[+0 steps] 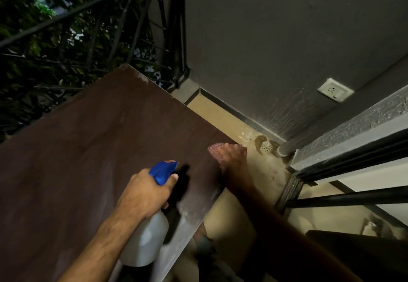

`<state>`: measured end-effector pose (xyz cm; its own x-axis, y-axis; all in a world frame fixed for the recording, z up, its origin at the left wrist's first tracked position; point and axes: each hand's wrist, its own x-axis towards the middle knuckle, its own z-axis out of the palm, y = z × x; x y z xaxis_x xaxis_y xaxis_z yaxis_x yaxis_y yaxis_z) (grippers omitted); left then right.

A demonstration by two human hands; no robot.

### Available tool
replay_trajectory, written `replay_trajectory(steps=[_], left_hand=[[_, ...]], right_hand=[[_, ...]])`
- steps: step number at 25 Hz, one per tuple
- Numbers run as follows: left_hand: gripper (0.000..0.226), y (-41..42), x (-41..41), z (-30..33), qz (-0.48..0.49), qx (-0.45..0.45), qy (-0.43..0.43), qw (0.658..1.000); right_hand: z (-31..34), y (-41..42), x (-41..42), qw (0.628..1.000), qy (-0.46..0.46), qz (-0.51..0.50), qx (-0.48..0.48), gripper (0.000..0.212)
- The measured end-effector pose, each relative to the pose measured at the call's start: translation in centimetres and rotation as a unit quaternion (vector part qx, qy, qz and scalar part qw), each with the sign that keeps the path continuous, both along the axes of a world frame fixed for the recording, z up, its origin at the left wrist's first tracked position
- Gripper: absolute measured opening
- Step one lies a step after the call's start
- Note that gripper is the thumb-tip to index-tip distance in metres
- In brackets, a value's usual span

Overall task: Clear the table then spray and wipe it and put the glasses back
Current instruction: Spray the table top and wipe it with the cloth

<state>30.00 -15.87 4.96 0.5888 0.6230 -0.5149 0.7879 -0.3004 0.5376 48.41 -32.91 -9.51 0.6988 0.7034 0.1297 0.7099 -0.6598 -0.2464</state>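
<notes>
Left hand [148, 190] grips white spray bottle with blue trigger head [164, 172], nozzle pointing away over dark brown wooden bench [92, 140]; right hand [234, 160], blurred, presses pink checked cloth [217, 150] on bench's right corner.

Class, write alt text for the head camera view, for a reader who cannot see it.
A left hand grips a white spray bottle with a blue trigger head over a dark brown table, while the right hand presses a pink cloth at the table's corner. Behind are a grey wall, railing and foliage.

A dark brown wooden table [88, 149] carries a pink patterned cloth [217, 150] at its right corner.
</notes>
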Motion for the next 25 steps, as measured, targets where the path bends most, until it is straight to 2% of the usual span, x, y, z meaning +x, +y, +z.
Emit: replay_trajectory(steps=[2, 4, 5, 7, 9, 10, 11, 13, 14, 16, 20, 25], left_hand=[[0.042, 0.1, -0.9, 0.0, 0.002, -0.002, 0.001, 1.000], [0.043, 0.2, -1.8, 0.1, 0.000, 0.006, 0.001, 1.000], [0.044, 0.2, -2.2, 0.2, 0.004, 0.009, -0.002, 1.000], [0.043, 0.1, -3.2, 0.5, 0.013, 0.007, -0.006, 1.000], [0.043, 0.0, -4.5, 0.6, 0.010, 0.011, 0.001, 1.000], [0.043, -0.1, -5.3, 0.5, 0.008, 0.015, 0.007, 1.000], [0.043, -0.2, -6.2, 0.4, 0.007, 0.017, 0.011, 1.000], [0.042, -0.5, -8.1, 0.2, 0.006, 0.016, 0.021, 1.000], [0.040, -0.6, -9.1, 0.0, 0.003, 0.014, 0.027, 1.000], [0.039, -0.9, -11.6, -0.2, -0.007, 0.014, 0.046, 0.999], [0.043, -1.1, -16.5, -0.9, 0.009, 0.009, 0.069, 0.998], [0.041, -0.8, -21.1, -0.8, 0.028, 0.031, 0.045, 0.998]], right_hand=[[-3.0, -1.0, -4.9, 0.998, 0.017, 0.049, 0.033, 0.048], [-2.8, -1.3, -11.2, 0.983, 0.086, 0.133, 0.090, 0.042], [-2.1, -1.6, -13.1, 0.976, 0.082, 0.175, 0.102, 0.044], [-1.7, -2.0, -13.1, 0.957, 0.044, 0.266, 0.105, 0.054], [-2.4, -2.1, -9.1, 0.945, 0.047, 0.315, 0.080, 0.049], [-2.5, -2.0, -6.6, 0.951, 0.039, 0.305, 0.043, 0.043], [-2.6, -1.8, -4.0, 0.969, 0.028, 0.244, -0.012, 0.042], [-2.7, -1.1, -0.4, 0.992, 0.059, 0.066, -0.089, 0.054], [-2.8, -0.5, 0.1, 0.992, 0.076, 0.008, -0.101, 0.060], [-2.1, 0.9, -1.4, 0.989, 0.113, -0.035, -0.091, 0.068], [-1.5, 1.5, -9.0, 0.991, 0.124, 0.025, -0.041, 0.067], [-2.6, 0.7, -25.0, 0.971, 0.126, 0.203, 0.007, 0.053]])
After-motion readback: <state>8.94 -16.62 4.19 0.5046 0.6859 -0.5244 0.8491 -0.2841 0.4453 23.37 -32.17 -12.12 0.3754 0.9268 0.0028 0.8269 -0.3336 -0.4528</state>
